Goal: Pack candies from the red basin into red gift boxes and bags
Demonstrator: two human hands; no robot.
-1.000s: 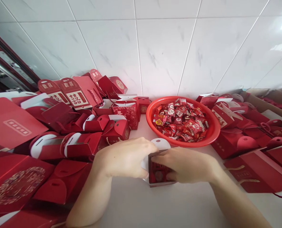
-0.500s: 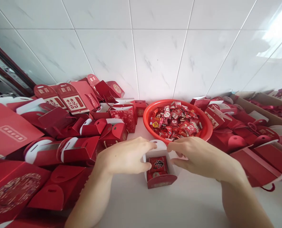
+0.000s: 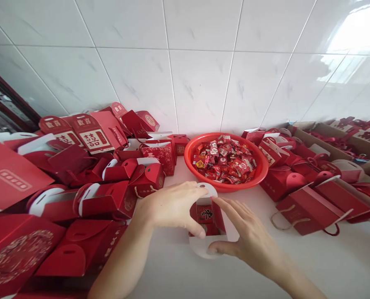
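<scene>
Box, small, open-topped, standing on the counter in front of the person. Left hand: open, thumb and fingers apart in an arch over the box's left side, fingertips at the far flap, thumb over the opening. Right hand: also open, index finger towards the far flap, thumb over the near flap. Whether either presses on the card, cannot tell.

Inside the box, a red packet with a black character. Its height against the rim is hard to judge; if it sits proud, flaps pushed inward could catch on it and crease. Uneven pressure, near thumb harder than far fingers, might bend one flap or make the light box skid or tip, as neither palm seems to brace the side walls.

Just beyond: red basket, well filled with wrapped sweets. A slip forward could knock its rim and shake some loose.

Left forearm lies just beside a red box with shut flaps; an elbow swung outward might shove it into the crowded boxes behind. To the right, a bag with rope handles stands apart from the forearm; a wide sweep could snag a loop.
</scene>
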